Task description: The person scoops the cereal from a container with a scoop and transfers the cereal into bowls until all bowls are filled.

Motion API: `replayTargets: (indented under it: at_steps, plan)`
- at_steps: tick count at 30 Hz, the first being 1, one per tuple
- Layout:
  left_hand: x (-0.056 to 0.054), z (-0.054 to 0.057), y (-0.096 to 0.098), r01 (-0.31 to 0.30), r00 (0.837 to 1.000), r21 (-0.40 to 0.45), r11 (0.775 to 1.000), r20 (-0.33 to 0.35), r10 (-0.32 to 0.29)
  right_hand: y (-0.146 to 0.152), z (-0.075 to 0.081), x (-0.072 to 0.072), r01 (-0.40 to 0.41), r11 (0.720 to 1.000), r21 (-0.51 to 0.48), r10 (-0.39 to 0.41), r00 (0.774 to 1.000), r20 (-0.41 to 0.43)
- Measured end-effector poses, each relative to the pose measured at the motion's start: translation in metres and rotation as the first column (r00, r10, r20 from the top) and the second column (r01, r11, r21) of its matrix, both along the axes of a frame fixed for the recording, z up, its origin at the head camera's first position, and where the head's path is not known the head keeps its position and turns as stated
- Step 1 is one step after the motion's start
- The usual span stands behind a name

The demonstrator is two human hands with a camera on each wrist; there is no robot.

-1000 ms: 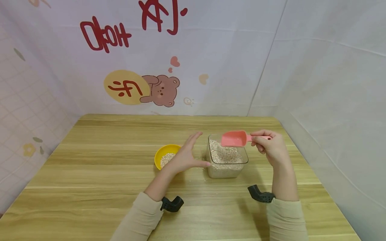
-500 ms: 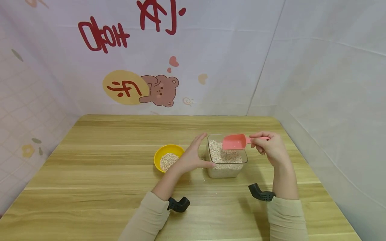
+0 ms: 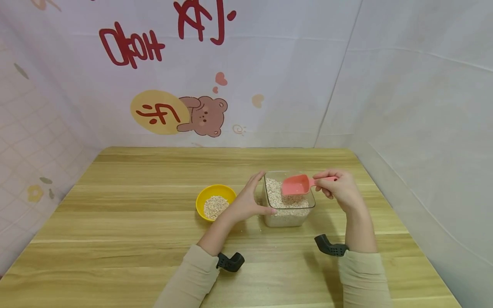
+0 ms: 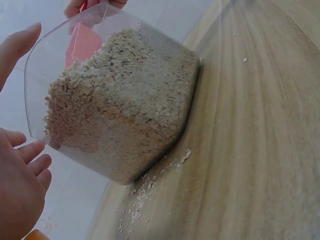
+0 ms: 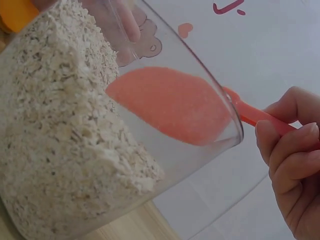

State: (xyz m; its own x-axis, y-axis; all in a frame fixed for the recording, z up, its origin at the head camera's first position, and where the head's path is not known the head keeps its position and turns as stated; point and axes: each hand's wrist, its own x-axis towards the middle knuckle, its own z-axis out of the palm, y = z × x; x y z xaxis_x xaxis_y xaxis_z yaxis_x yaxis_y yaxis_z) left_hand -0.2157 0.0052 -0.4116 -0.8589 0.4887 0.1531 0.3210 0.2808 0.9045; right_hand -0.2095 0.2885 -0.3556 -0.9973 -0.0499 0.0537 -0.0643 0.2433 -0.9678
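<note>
My right hand (image 3: 341, 190) pinches the handle of a pink scoop (image 3: 295, 185), thumb on one side and fingers on the other. The scoop's bowl dips inside a clear square container (image 3: 286, 220), its tip right at the heaped oats (image 5: 65, 125). Around the container's left side, my left hand (image 3: 245, 205) is spread, thumb toward the front and fingers toward the back. In the left wrist view its fingertips (image 4: 37, 147) are right at the rim and wall. Left of that hand stands a yellow bowl (image 3: 200, 204) with some oats in it, partly hidden by the wrist.
Loose oat flakes (image 4: 145, 192) lie on the wooden table (image 3: 115, 239) beside the container. White printed cloth (image 3: 292, 94) hangs behind and along both sides of the table. A black camera mount (image 3: 231, 262) sits on each wrist.
My left hand has moved right, from beside the bowl to the container's left side. The scoop has come down and slightly left, into the container.
</note>
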Motion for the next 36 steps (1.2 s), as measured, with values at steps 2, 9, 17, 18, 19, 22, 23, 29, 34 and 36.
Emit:
replayTargets:
  at_steps: [2, 9, 17, 18, 19, 22, 23, 29, 34, 36]
  plan:
    - [-0.001, -0.002, 0.001, -0.003, 1.000, -0.004, 1.000, 0.007, 0.003, -0.002, -0.001, 0.000, -0.001, 1.000, 0.023, 0.001, 1.000, 0.010]
    - [-0.002, -0.007, 0.003, -0.012, 0.999, -0.021, 1.000, 0.030, 0.012, -0.005, -0.003, -0.001, -0.012, 0.998, 0.055, 0.011, 1.000, 0.023]
    - [-0.002, -0.008, 0.005, -0.017, 1.000, -0.019, 1.000, 0.025, 0.017, -0.007, -0.009, -0.005, -0.021, 0.996, 0.089, 0.020, 1.000, 0.021]
    - [-0.002, -0.009, 0.005, -0.018, 0.999, -0.017, 1.000, 0.027, 0.018, -0.007, -0.009, -0.005, -0.022, 0.995, 0.093, 0.020, 1.000, 0.021]
    - [-0.002, -0.009, 0.006, -0.018, 0.999, -0.015, 1.000, 0.028, 0.019, -0.008, -0.010, -0.005, -0.023, 0.995, 0.096, 0.021, 1.000, 0.023]
    - [-0.001, -0.008, 0.006, -0.020, 0.999, 0.000, 1.000, 0.034, 0.020, -0.010, -0.010, -0.006, -0.029, 0.994, 0.107, 0.026, 0.999, 0.032]
    - [-0.001, -0.008, 0.006, -0.020, 0.999, 0.004, 1.000, 0.036, 0.020, -0.011, -0.010, -0.005, -0.029, 0.993, 0.110, 0.025, 0.999, 0.037]
    - [0.000, -0.009, 0.007, -0.020, 0.999, 0.019, 1.000, 0.037, 0.020, -0.019, -0.009, -0.004, -0.026, 0.988, 0.153, 0.019, 0.999, 0.049]
    - [0.000, -0.010, 0.007, -0.028, 0.999, 0.016, 0.999, 0.040, 0.028, -0.026, -0.009, -0.003, -0.008, 0.984, 0.176, 0.000, 0.999, 0.045]
    - [0.000, -0.010, 0.008, -0.033, 0.998, 0.012, 0.999, 0.047, 0.032, -0.028, -0.009, -0.003, 0.001, 0.984, 0.178, -0.008, 0.999, 0.040]
